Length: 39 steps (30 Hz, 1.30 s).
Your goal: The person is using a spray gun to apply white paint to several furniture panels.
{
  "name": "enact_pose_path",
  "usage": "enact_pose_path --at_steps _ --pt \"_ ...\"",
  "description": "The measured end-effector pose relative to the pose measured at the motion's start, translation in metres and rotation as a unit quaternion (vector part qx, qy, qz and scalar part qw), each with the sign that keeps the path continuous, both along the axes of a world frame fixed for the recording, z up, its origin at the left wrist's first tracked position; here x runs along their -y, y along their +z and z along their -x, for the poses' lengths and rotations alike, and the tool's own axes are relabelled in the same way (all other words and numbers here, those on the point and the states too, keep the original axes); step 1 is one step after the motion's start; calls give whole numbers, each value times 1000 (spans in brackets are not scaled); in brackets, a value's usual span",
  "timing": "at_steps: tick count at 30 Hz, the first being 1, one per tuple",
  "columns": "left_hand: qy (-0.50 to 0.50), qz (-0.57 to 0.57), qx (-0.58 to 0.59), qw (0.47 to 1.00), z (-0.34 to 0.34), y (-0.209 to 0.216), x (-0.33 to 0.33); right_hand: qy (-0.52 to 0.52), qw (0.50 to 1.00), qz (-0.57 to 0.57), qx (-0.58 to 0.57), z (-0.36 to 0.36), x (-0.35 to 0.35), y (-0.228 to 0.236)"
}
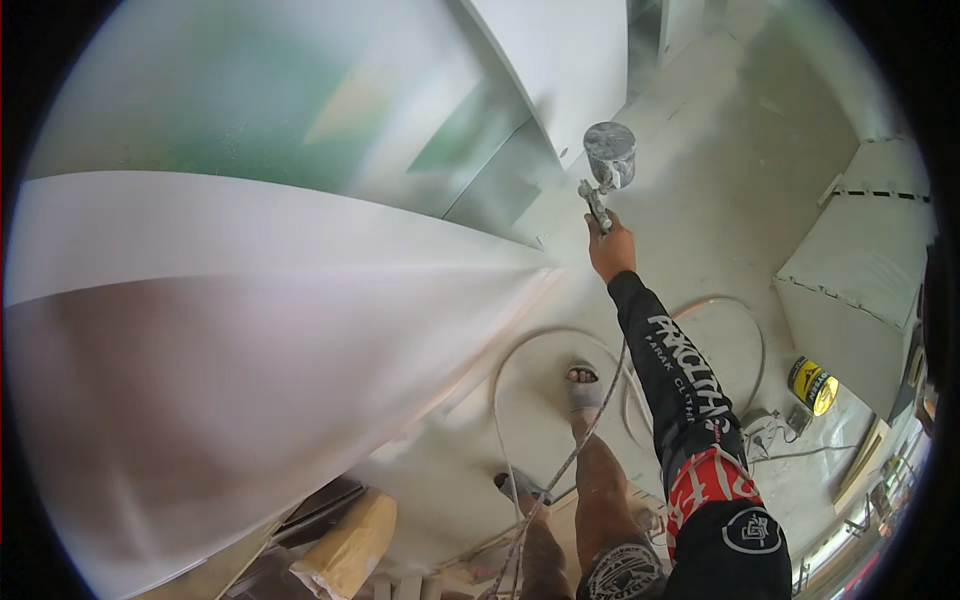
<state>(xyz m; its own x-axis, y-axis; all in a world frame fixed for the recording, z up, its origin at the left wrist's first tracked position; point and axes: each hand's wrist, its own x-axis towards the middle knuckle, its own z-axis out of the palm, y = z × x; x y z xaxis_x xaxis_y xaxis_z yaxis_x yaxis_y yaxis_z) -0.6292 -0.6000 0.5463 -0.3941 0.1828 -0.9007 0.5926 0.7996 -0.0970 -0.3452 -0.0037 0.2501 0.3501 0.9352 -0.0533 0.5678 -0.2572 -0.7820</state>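
Note:
My right hand [612, 250] is wrapped round the handle of a spray gun [597, 205], held out at arm's length. A grey, paint-crusted cup [610, 150] sits on top of the gun. To the left spreads a large panel [250, 380], whitish with a brownish-pink tint over its broad face and a paler band along its far edge. The gun is beyond the panel's right-hand corner, apart from it. From under my forearm a thin hose [590, 440] runs down and loops on the floor. My left hand is out of the picture.
White panels [560, 60] stand beyond, beside a green-stained, paint-dusted surface [250, 110]. At right are a pale box-like piece [850, 280], a yellow and black can [813, 386] and a wooden strip [862, 465]. A brown paper bag [345, 545] lies low left, near my sandalled feet [583, 385].

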Motion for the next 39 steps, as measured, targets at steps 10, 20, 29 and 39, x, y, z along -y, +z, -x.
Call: enact_pose_path --at_steps 10,20,29,39 --pt "-141 61 137 979 55 -81 -79 79 993 -80 -26 7 -17 44" --pt "-47 48 174 982 91 -156 -83 130 967 -204 -73 47 -59 134" --pt "1 13 214 977 88 -153 -87 94 940 -304 -126 50 -61 148" --pt "25 50 158 986 85 -112 -60 74 986 -121 -88 -3 -28 65"
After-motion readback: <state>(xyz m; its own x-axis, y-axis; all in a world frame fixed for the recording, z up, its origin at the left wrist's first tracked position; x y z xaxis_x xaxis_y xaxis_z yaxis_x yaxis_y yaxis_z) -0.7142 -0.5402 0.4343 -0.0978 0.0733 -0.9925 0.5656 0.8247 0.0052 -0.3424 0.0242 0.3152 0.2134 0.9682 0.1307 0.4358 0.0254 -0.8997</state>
